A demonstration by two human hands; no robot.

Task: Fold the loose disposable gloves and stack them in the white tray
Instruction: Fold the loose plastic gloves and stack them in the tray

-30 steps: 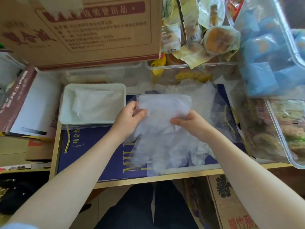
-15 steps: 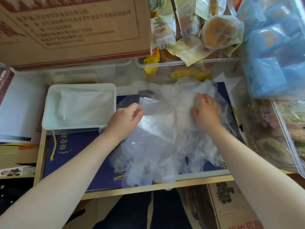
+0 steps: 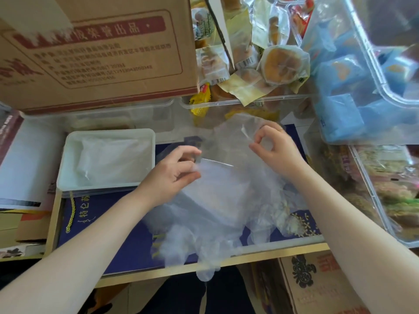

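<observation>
A clear disposable glove (image 3: 217,184) lies spread over a loose heap of gloves (image 3: 260,214) on a dark blue printed board (image 3: 108,227), its fingers drooping over the front wooden edge (image 3: 260,257). The left hand (image 3: 172,175) pinches the glove's cuff edge between thumb and curled fingers. The right hand (image 3: 275,148) pinches a thin raised fold of the film between thumb and forefinger, the other fingers loosely curled. How many gloves the heap holds cannot be told, since the layers are see-through and overlap.

Just left of the hands sits one white tray (image 3: 68,159), with folded clear gloves (image 3: 113,159) lying flat inside; their count is not legible. Behind it stands one large cardboard box (image 3: 102,53) with red print. To its right a clear bin (image 3: 238,103) is piled with wrapped buns (image 3: 283,62), more than can be counted. At far right, one clear tub (image 3: 371,82) holds blue packets, and another clear tub (image 3: 374,191) below it holds brownish snacks. A second printed carton (image 3: 317,284) stands under the shelf
</observation>
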